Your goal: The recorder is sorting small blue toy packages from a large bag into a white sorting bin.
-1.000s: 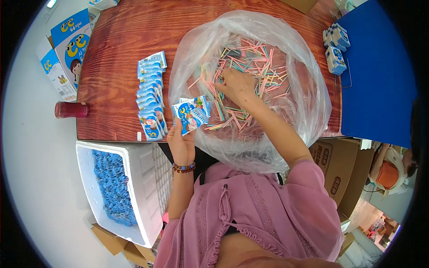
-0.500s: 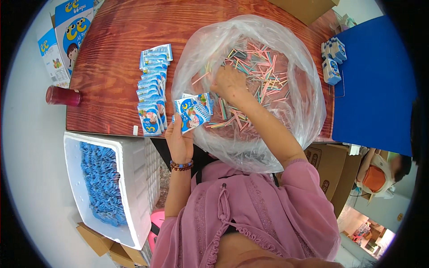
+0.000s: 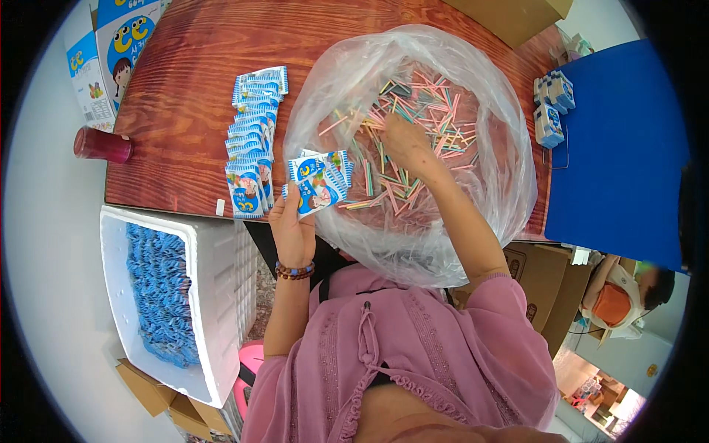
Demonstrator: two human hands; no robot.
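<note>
My left hand (image 3: 294, 230) is closed on a few small blue-and-white candy packets (image 3: 319, 184), fanned out over the near left rim of a clear plastic bag (image 3: 509, 159). Inside this wide-open bag lie many thin pastel sticks (image 3: 442, 122), pink, yellow and green. Down among them is my right hand (image 3: 410, 148), its fingers curled and bunched together. The fingertips point away from me, and what they pinch, if anything, is hidden. Left of the bag, more packets of the same kind (image 3: 253, 140) overlap in a long row on the wood-grain table (image 3: 177, 111).
A white foam box (image 3: 221, 295) full of blue packets stands below the table's left edge. A dark red jar (image 3: 103, 144) lies at that edge. Small boxes (image 3: 550, 111) sit on the right, beside a blue panel (image 3: 620, 148). Another person (image 3: 620, 295) shows at far right.
My right hand has moved to the right inside the bag, over the sticks. My left hand still holds the packets, with the front ones shifted slightly against those behind.
</note>
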